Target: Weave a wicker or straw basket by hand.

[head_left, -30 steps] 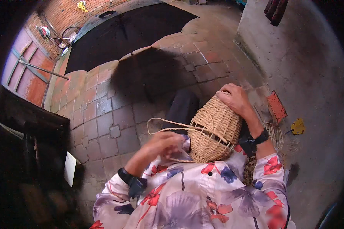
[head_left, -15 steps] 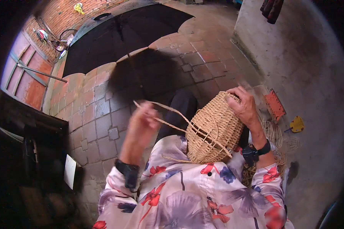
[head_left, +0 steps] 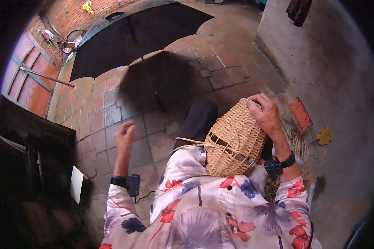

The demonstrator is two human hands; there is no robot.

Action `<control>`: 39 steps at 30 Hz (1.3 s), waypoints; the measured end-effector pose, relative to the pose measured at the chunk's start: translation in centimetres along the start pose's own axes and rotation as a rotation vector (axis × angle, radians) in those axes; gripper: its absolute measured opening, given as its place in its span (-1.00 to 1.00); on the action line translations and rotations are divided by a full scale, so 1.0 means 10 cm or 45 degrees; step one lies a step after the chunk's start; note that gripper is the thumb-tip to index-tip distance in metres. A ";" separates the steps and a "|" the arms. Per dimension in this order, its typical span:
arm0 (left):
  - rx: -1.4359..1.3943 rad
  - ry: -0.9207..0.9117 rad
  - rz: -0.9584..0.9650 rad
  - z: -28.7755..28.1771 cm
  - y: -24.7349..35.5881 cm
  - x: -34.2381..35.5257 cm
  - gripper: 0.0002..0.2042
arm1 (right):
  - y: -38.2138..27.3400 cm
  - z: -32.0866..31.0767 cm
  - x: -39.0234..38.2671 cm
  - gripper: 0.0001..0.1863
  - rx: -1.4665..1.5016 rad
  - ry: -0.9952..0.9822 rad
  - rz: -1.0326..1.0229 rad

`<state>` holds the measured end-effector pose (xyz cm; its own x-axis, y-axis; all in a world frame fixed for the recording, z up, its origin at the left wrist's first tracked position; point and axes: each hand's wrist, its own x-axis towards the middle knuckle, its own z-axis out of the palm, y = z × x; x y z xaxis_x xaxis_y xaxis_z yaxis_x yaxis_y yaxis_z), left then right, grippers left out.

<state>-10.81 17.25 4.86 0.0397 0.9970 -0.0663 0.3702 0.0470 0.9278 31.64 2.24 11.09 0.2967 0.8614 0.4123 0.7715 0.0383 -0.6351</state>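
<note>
Basket is pinched at its far end by the right hand; left of it, the left hand, grip unclear.

We see a basket woven from matt, straw-like cord, its surface rough and ridged. The shirt looks to us like smooth printed cloth — glossy as satin. We find dull, matt cloth on the trouser leg and black fabric on the umbrella; the paving looks stone-like, shiny in patches — the brick wall rough.
</note>
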 end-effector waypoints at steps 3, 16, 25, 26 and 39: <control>0.439 -0.383 0.855 0.55 0.36 -0.25 -0.78 | 0.00 -0.02 -0.02 -0.80 -0.020 -0.008 -0.008; -0.252 -0.078 0.113 0.54 0.18 0.15 -0.83 | -0.08 -0.04 -0.02 -0.82 0.045 0.066 -0.040; -0.306 -1.012 -0.117 1.20 1.06 -0.64 -0.83 | -0.11 -0.06 0.00 -0.82 -0.010 0.030 -0.103; -0.284 -1.048 -0.120 1.28 1.04 -0.68 -0.84 | -0.11 -0.06 0.01 -0.82 -0.010 0.032 -0.105; 0.630 -0.661 0.651 1.62 0.99 -0.79 -0.77 | -0.30 -0.17 0.05 -0.78 -0.157 0.156 -0.238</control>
<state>7.61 8.85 8.60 0.6827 0.7294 0.0437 0.5465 -0.5493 0.6322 30.39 1.69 14.28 0.2030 0.7768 0.5962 0.8797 0.1226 -0.4594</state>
